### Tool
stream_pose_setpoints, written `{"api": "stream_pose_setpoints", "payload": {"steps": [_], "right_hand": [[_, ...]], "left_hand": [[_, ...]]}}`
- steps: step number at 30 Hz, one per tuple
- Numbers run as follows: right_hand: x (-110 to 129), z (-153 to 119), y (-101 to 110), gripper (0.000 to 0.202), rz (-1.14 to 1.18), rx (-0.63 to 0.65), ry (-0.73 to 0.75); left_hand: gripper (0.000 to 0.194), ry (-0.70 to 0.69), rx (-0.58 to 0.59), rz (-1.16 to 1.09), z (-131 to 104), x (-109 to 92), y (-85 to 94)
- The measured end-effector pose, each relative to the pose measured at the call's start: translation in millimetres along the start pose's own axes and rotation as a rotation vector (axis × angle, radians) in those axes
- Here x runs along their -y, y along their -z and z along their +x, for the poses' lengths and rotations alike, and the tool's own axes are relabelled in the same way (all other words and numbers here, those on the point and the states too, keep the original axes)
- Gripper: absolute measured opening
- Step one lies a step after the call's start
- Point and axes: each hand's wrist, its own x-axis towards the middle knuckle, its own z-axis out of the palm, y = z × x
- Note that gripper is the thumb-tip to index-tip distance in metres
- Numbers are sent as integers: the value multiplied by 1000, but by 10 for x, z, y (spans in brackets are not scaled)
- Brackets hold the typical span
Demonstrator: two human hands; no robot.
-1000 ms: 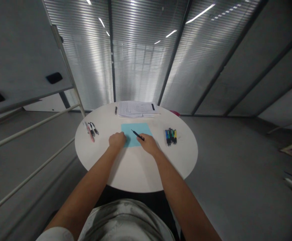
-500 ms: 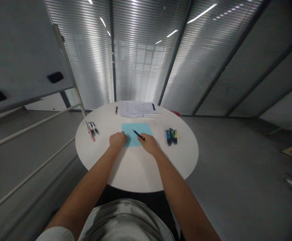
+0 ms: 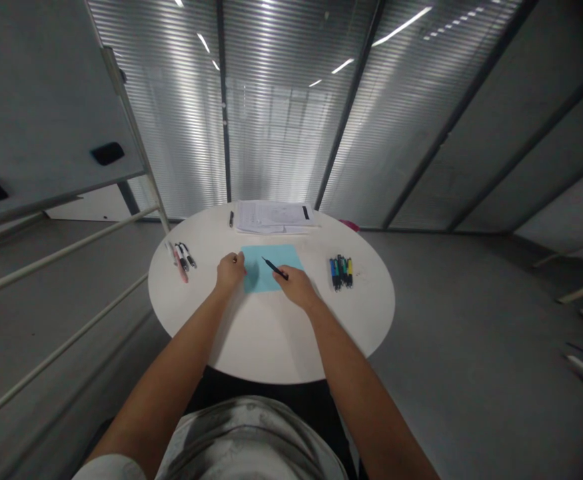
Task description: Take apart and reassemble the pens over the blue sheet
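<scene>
A light blue sheet of paper [image 3: 271, 283] lies on the white round table [image 3: 271, 333] in front of me. My right hand [image 3: 295, 287] is closed around a black pen [image 3: 274, 268], whose thin tip points up and left over the sheet. My left hand [image 3: 230, 272] is at the sheet's left edge with its fingers curled closed. A small dark end shows at its fingers; what it belongs to is too small to tell.
Left on the table lie several pens [image 3: 184, 257], one of them pink. Several markers [image 3: 340, 272] with blue, green and yellow parts lie right. Printed papers [image 3: 271, 217] and a dark pen [image 3: 231, 219] are at the back. A whiteboard stand [image 3: 146, 167] rises left.
My left hand has shifted slightly up and left and turned, so a small dark end now shows at its fingers. The right hand and its pen are nearly still.
</scene>
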Motion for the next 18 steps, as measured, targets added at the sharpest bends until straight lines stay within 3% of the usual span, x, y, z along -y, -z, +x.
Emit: {"api": "stream_pose_setpoints", "payload": {"steps": [4,9,12,18], "right_hand": [[-10,-3,-7,25,-4,8,-12],[-24,5,-26,25,-3,-3,4],[-32,5,-41,24,-2,-13,9],[-38,-1,-45,25,-5,-15,8]], "left_hand": [[35,291,117,-626,49,-36,-1],[20,516,319,-988,80,-45,44],[13,533,329,-1121,99,-61,62],[9,417,188,-1191,111,-88,40]]}}
